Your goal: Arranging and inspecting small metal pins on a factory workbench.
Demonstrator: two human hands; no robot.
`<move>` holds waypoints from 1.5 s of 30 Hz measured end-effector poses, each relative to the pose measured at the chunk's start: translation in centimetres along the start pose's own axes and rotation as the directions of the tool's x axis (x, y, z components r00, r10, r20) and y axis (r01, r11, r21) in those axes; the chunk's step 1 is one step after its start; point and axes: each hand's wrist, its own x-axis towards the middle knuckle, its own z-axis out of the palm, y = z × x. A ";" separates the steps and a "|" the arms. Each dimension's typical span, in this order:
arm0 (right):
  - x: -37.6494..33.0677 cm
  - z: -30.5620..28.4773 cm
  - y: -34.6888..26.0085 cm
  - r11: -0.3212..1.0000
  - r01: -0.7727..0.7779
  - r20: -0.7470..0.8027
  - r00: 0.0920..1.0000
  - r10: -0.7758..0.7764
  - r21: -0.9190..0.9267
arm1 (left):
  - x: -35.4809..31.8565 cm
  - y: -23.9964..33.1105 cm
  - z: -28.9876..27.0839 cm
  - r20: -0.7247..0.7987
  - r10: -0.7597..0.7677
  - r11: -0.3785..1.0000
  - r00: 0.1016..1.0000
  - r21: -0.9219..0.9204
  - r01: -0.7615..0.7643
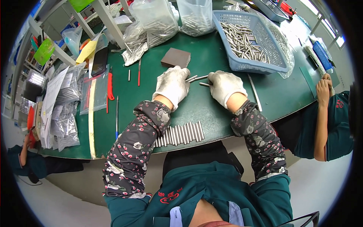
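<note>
While the gloved left hand (173, 86) grips metal pins (192, 79), the right hand (227, 87) pinches others (204, 84) near a blue plastic basket (259, 67).

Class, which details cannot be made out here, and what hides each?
In the head view:
Row of silver cylindrical metal rods, left end: behind the dark floral left sleeve.
Slim silver metal pins, held ends: inside the white-gloved left hand and white-gloved right hand.
Light-blue perforated plastic basket, metal pieces: lower ones buried under others.
Green-shirted co-worker at right, remaining part: cut off by the picture's dark rim.
</note>
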 end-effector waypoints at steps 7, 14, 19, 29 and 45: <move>0.1 0.2 -0.5 0.996 0.009 0.029 1.000 -0.012 0.088 | -0.8 -0.5 -0.2 0.055 0.078 0.996 0.995 -0.038 -0.076; 0.1 1.9 0.5 0.981 0.137 -0.112 0.986 -0.122 0.139 | -0.8 -0.5 -0.5 0.184 0.107 0.987 0.977 -0.137 -0.082; 0.0 1.5 0.8 0.959 0.201 -0.063 0.979 -0.193 0.198 | -1.4 -1.4 -0.8 0.125 0.413 0.908 0.902 -0.138 -0.396; -0.4 1.0 0.2 0.909 0.242 0.058 0.959 -0.277 0.339 | -1.8 -2.0 0.1 -0.043 0.406 0.900 0.913 -0.154 -0.408; 0.7 2.5 0.1 0.954 0.044 -0.140 0.990 -0.002 0.298 | -2.2 -2.9 -3.0 0.212 0.202 0.978 0.956 0.002 -0.207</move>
